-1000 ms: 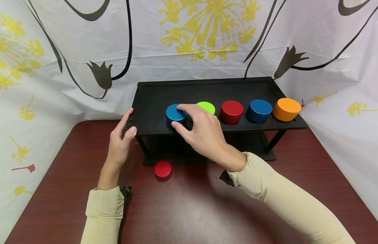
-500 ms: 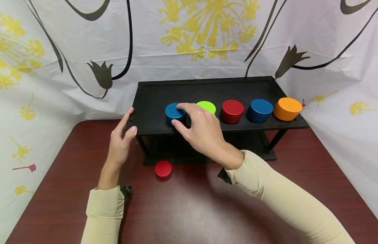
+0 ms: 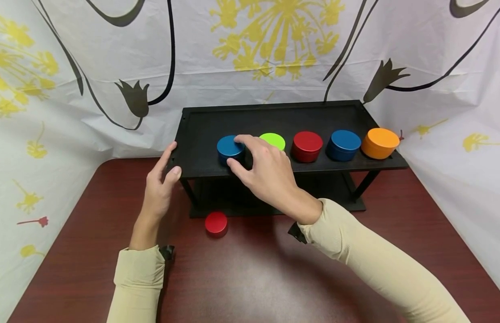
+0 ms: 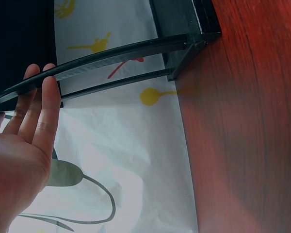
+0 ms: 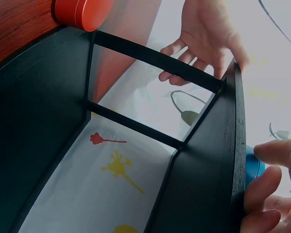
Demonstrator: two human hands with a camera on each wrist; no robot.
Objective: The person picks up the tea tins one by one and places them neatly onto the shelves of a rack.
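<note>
My right hand [image 3: 266, 168] pinches a round blue tin [image 3: 228, 147] between thumb and forefinger, at the left front of a black two-level shelf [image 3: 209, 123]. In the right wrist view, the fingers [image 5: 269, 187] curl at the shelf's edge and the blue tin [image 5: 252, 167] shows only in part. My left hand [image 3: 158, 188] rests against the shelf's left end, its thumb and forefinger extended along the edge. Its fingers [image 4: 48, 104] reach straight past the black side bar in the left wrist view. Right of the held tin, a lime green tin [image 3: 274, 141] is partly hidden by my right hand.
A red tin [image 3: 307, 146], another blue tin [image 3: 343, 145] and an orange tin [image 3: 380, 143] continue the row rightward along the top. A smaller red tin [image 3: 216, 224] sits on the brown table [image 3: 250, 278] before the shelf. A patterned white cloth [image 3: 250, 85] surrounds the back and sides.
My right hand and the blue tin have slid very slightly left along the shelf top. The left hand stays in place.
</note>
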